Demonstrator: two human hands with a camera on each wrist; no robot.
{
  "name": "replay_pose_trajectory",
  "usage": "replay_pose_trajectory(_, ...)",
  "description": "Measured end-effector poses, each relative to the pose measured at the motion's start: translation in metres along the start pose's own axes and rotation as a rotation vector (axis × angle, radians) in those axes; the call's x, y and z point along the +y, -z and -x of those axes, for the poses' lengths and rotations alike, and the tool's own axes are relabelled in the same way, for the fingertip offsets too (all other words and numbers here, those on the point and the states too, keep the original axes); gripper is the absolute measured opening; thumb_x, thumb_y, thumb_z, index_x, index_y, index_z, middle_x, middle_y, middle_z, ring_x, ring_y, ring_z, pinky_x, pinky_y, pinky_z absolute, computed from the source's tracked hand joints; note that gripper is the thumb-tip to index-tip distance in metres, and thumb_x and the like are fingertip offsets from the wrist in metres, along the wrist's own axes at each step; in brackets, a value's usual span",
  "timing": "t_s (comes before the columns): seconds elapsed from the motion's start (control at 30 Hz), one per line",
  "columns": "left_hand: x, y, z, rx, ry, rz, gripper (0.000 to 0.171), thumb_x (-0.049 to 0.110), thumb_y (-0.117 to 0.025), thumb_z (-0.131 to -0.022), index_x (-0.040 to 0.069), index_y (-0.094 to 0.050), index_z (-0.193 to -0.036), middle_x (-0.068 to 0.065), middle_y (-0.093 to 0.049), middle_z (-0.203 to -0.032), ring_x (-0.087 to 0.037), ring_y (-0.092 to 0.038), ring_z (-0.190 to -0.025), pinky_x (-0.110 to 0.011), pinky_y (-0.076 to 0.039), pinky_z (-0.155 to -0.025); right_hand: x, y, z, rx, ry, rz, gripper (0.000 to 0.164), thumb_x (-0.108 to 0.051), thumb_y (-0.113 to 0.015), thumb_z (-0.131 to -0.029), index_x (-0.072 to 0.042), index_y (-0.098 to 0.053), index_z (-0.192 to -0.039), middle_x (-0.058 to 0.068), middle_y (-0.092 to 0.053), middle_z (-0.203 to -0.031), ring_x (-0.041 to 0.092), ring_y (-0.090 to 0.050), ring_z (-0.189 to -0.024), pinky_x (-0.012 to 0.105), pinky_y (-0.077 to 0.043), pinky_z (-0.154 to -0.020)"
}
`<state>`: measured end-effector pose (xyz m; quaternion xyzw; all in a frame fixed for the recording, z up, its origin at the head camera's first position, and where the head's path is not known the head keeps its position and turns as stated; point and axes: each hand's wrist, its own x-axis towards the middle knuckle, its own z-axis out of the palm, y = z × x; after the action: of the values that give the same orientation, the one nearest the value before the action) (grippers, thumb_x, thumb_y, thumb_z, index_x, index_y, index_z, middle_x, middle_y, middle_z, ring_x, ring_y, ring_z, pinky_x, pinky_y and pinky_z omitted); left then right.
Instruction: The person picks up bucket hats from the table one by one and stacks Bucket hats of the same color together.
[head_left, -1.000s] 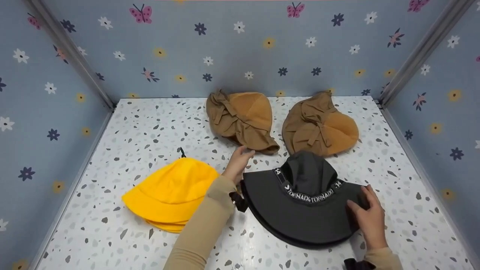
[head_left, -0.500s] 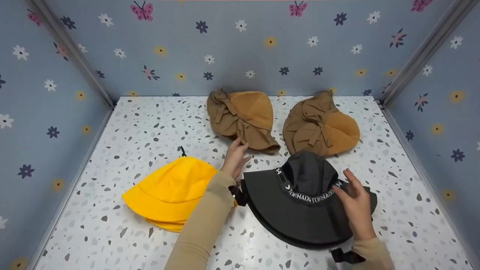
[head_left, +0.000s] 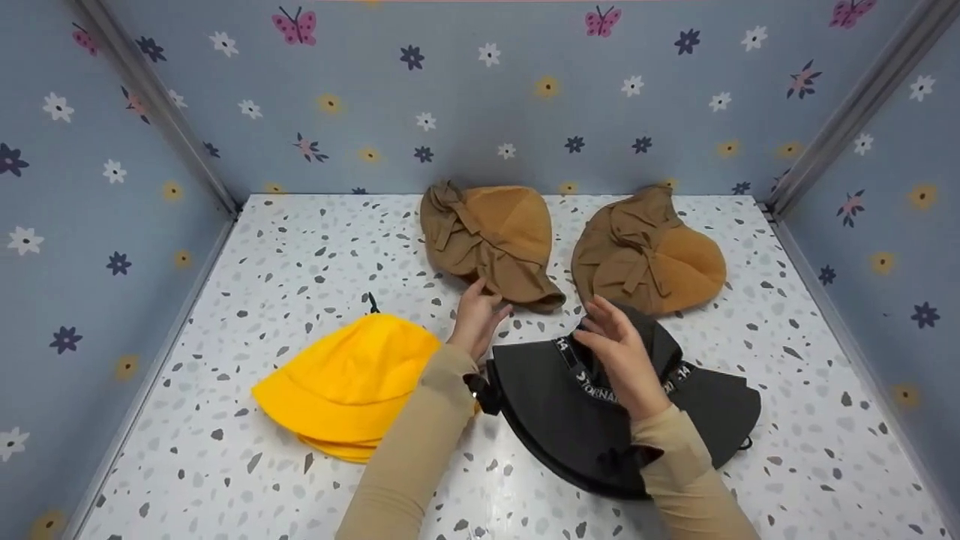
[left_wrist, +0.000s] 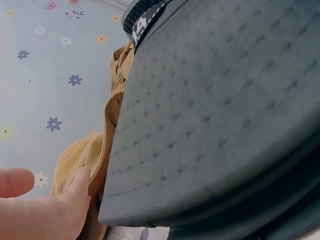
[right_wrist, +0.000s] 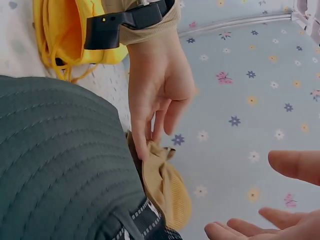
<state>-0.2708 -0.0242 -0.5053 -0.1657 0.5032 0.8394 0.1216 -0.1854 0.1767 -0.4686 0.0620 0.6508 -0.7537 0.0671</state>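
My left hand [head_left: 478, 319] reaches to the front edge of the left brown sun hat [head_left: 514, 221], fingertips at its brim. In the right wrist view the same left hand [right_wrist: 160, 92] has loosely extended fingers; whether they press the cloth is unclear. Over the black wide-brimmed hat [head_left: 559, 420] my right hand [head_left: 622, 360] hovers with spread, fairly straight fingers, covering part of its lettered band. Beneath the black hat's brim another dark brim shows. A second brown sun hat [head_left: 686, 262] lies behind the black one.
Yellow bucket hats [head_left: 345, 375], seemingly stacked, sit left of my left forearm. All the hats lie on a speckled white table [head_left: 285, 262]. Flower-patterned blue walls [head_left: 495, 97] enclose the back and both sides.
My right hand has let go of the black hat's right brim and moved left above its crown. My left hand has shifted slightly toward the left brown hat. The hats stay put.
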Motion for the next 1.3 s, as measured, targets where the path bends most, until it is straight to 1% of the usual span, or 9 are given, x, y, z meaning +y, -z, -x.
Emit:
replay_pose_trajectory(0.2,-0.002,-0.003,0.008,-0.019,-0.015,0.041,0.066,-0.008,-0.039,-0.099,0.003,-0.011,-0.158,-0.016,-0.005,-0.166,-0.032,-0.023,-0.15,-0.037,-0.043,-0.112,0.008,-0.013,-0.024,-0.025,-0.081,0.019,0.084,-0.007,-0.061,-0.095,-0.005,-0.006,-0.158,0.019,-0.012,-0.164,0.033,-0.013,-0.153,0.043,-0.019,-0.124)
replay_pose_trajectory(0.53,-0.001,-0.009,0.019,0.0,-0.062,0.213,0.067,-0.012,-0.038,-0.097,0.0,-0.012,-0.157,-0.019,-0.009,-0.165,-0.032,-0.026,-0.149,-0.038,-0.046,-0.109,0.006,-0.018,-0.046,-0.011,-0.174,0.142,0.092,-0.031,-0.062,-0.098,-0.012,0.003,-0.16,0.013,-0.001,-0.167,0.028,-0.003,-0.155,0.042,-0.014,-0.126)
replay_pose_trajectory(0.6,0.0,-0.009,0.02,-0.014,-0.063,0.29,0.068,-0.013,-0.039,-0.097,0.0,-0.011,-0.157,-0.021,-0.01,-0.164,-0.032,-0.024,-0.149,-0.039,-0.045,-0.111,0.006,-0.019,-0.049,-0.016,-0.201,0.087,0.093,-0.032,-0.061,-0.098,-0.012,0.006,-0.159,0.012,0.002,-0.167,0.026,-0.003,-0.155,0.041,-0.015,-0.126)
replay_pose_trajectory(0.8,0.001,-0.007,0.024,-0.033,-0.016,0.514,0.068,-0.012,-0.04,-0.098,0.001,-0.011,-0.158,-0.024,-0.008,-0.16,-0.031,-0.02,-0.149,-0.041,-0.04,-0.114,0.01,-0.022,-0.059,0.0,-0.276,-0.249,0.096,-0.027,-0.056,-0.101,-0.012,0.021,-0.156,0.013,0.012,-0.166,0.031,-0.003,-0.154,0.04,-0.014,-0.126)
replay_pose_trajectory(0.93,0.0,-0.011,0.03,-0.038,-0.016,0.559,0.066,-0.011,-0.04,-0.098,0.0,-0.014,-0.157,-0.025,-0.024,-0.148,-0.029,-0.037,-0.127,-0.042,-0.042,-0.113,0.016,-0.025,-0.066,0.005,-0.282,-0.386,0.088,-0.028,-0.054,-0.102,-0.009,0.011,-0.158,0.014,0.003,-0.167,0.032,-0.003,-0.154,0.042,-0.012,-0.126)
replay_pose_trajectory(1.03,-0.002,-0.015,0.036,-0.044,-0.005,0.584,0.064,-0.011,-0.041,-0.098,-0.001,-0.017,-0.156,-0.023,-0.027,-0.139,-0.027,-0.038,-0.115,-0.042,-0.043,-0.112,0.021,-0.029,-0.069,-0.007,-0.266,-0.457,0.077,-0.029,-0.053,-0.103,-0.008,-0.005,-0.159,0.014,-0.011,-0.166,0.031,-0.011,-0.154,0.043,-0.015,-0.126)
replay_pose_trajectory(1.13,-0.004,-0.02,0.044,-0.065,0.017,0.612,0.063,-0.007,-0.042,-0.098,0.0,-0.017,-0.156,-0.023,-0.02,-0.149,-0.03,-0.038,-0.126,-0.042,-0.044,-0.111,0.024,-0.032,-0.07,0.013,-0.235,-0.517,0.07,-0.028,-0.054,-0.102,-0.009,-0.017,-0.158,0.015,-0.026,-0.161,0.031,-0.027,-0.149,0.042,-0.026,-0.123)
replay_pose_trajectory(1.23,-0.008,-0.026,0.052,-0.086,0.038,0.63,0.062,-0.003,-0.042,-0.1,0.002,-0.016,-0.156,-0.021,-0.012,-0.158,-0.034,-0.033,-0.138,-0.042,-0.045,-0.111,0.025,-0.034,-0.069,0.051,-0.199,-0.553,0.06,-0.026,-0.057,-0.102,-0.008,-0.032,-0.153,0.015,-0.044,-0.146,0.028,-0.048,-0.132,0.04,-0.039,-0.115)
replay_pose_trajectory(1.3,-0.01,-0.029,0.057,-0.092,0.041,0.621,0.061,-0.002,-0.041,-0.1,0.003,-0.017,-0.156,-0.02,-0.011,-0.159,-0.034,-0.033,-0.14,-0.042,-0.045,-0.111,0.025,-0.034,-0.068,0.083,-0.18,-0.559,0.055,-0.023,-0.057,-0.101,-0.007,-0.037,-0.149,0.013,-0.05,-0.137,0.025,-0.057,-0.118,0.036,-0.047,-0.105)
